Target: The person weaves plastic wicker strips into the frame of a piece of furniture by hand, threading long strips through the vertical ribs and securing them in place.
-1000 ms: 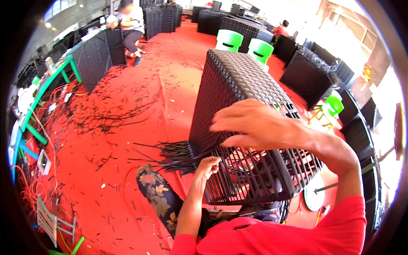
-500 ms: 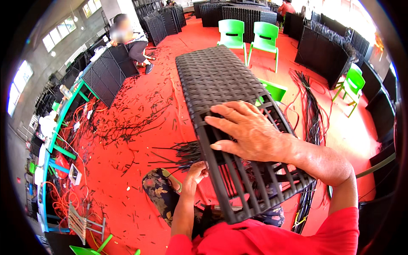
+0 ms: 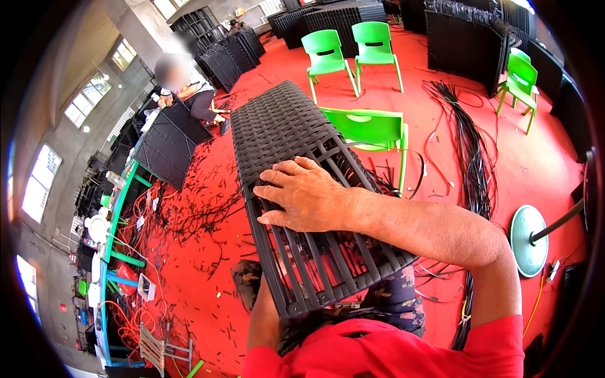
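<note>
A dark brown woven wicker piece (image 3: 287, 129) stands tilted over my lap. Its far part is closely woven, while the near part shows bare slats with gaps between them. My right hand (image 3: 305, 196) lies flat across the border between weave and slats, palm down, fingers stretched out. On the left, my left forearm (image 3: 263, 321) rises behind the near left edge of the piece, which hides the hand and its fingers. Loose dark strands (image 3: 372, 173) stick out at the right side of the piece.
A green chair (image 3: 368, 126) stands just beyond the piece, with more green chairs (image 3: 376, 47) farther back. A bundle of black strips (image 3: 469, 170) runs along the red floor at right, near a round pale-green base (image 3: 528, 240). A person (image 3: 189, 88) sits far left beside dark panels (image 3: 165, 151).
The view has shifted, and the wicker piece now appears farther left. My left hand, visible beside its edge before, has gone behind it. My right hand still rests flat on top.
</note>
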The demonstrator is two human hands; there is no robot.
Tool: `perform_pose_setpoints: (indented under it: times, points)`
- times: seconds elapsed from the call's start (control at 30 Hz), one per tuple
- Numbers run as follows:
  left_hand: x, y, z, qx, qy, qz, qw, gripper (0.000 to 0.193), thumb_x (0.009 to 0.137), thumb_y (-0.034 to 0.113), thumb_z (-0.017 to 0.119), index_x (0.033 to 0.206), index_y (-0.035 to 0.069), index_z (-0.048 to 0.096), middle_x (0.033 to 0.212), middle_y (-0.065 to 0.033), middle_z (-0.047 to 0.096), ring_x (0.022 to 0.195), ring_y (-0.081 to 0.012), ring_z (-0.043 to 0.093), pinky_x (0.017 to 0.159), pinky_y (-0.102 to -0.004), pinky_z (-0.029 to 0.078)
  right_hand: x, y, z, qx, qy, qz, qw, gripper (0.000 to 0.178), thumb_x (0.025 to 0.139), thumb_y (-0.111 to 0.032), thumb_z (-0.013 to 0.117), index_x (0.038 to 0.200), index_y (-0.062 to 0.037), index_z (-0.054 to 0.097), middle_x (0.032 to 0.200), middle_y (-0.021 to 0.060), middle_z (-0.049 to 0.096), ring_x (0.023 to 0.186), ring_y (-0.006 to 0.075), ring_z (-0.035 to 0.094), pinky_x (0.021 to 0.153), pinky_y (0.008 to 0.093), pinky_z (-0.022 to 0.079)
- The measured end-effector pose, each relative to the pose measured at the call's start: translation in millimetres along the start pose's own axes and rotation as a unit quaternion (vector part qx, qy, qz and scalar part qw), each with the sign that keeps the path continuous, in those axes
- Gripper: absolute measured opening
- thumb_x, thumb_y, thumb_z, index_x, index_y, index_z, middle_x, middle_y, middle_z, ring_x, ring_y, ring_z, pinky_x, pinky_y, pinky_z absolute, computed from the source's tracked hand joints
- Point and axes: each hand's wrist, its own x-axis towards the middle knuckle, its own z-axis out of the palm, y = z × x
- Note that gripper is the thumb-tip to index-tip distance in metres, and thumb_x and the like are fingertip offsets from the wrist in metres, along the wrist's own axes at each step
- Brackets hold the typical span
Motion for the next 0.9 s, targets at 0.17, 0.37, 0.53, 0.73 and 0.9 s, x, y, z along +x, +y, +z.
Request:
perform_pose_setpoints:
  times: [0.17, 0.37, 0.53, 0.73, 0.9]
  points:
    - [1.6, 14.2, -11.1, 0.063, -0.008, -0.004, 0.998, 0.010, 0.077, 0.016, 0.064, 0.078, 0.006, 0.062, 0.058, -0.0016, 0.056, 0.045, -0.0106, 0.050, 0.040, -0.0216, 0.036, -1.4, 1.2, -1.4, -0.002, 0.013, 0.004, 1.000, 0.052, 0.082, -0.048, 0.045, 0.116, -0.0102, 0.051, 0.124, 0.0098, 0.044, 0.116, 0.0269, 0.037, 0.098, 0.0421, 0.026]
    - [-5.3, 31.9, -36.9, 0.168, 0.005, -0.006, 0.986, 0.010, 0.077, 0.015, 0.065, 0.080, 0.005, 0.062, 0.058, -0.0018, 0.056, 0.044, -0.0106, 0.050, 0.039, -0.0216, 0.036, -3.4, 0.2, -6.0, -0.018, 0.044, -0.023, 0.999, 0.050, 0.082, -0.046, 0.050, 0.116, -0.0101, 0.051, 0.120, 0.0115, 0.047, 0.114, 0.0283, 0.041, 0.095, 0.0422, 0.031]
    - [-33.6, 30.2, -111.6, 0.257, 0.138, 0.048, 0.955, 0.012, 0.074, 0.015, 0.066, 0.077, 0.003, 0.063, 0.056, -0.0022, 0.054, 0.043, -0.0095, 0.049, 0.038, -0.0220, 0.037, -1.6, 2.6, -11.0, -0.017, 0.020, -0.030, 0.999, 0.048, 0.082, -0.044, 0.051, 0.114, -0.0088, 0.052, 0.119, 0.0110, 0.048, 0.113, 0.0278, 0.042, 0.095, 0.0408, 0.032]
    - [-132.3, -40.1, -308.0, 0.392, 0.431, -0.053, 0.811, 0.019, 0.072, 0.028, 0.068, 0.068, 0.009, 0.064, 0.050, -0.0019, 0.050, 0.043, -0.0108, 0.049, 0.037, -0.0293, 0.039, 0.9, -4.5, -16.5, -0.012, 0.012, -0.059, 0.998, 0.045, 0.082, -0.040, 0.053, 0.113, -0.0065, 0.052, 0.116, 0.0131, 0.048, 0.110, 0.0289, 0.043, 0.092, 0.0409, 0.035]
    - [-144.6, -125.6, -325.5, 0.601, 0.315, -0.193, 0.708, 0.017, 0.074, 0.027, 0.061, 0.062, 0.015, 0.061, 0.050, -0.0019, 0.050, 0.047, -0.0113, 0.051, 0.038, -0.0327, 0.037, -1.5, 3.6, -9.2, -0.027, 0.036, -0.055, 0.997, 0.043, 0.079, -0.039, 0.056, 0.109, -0.0074, 0.054, 0.111, 0.0117, 0.051, 0.105, 0.0293, 0.046, 0.089, 0.0404, 0.037]
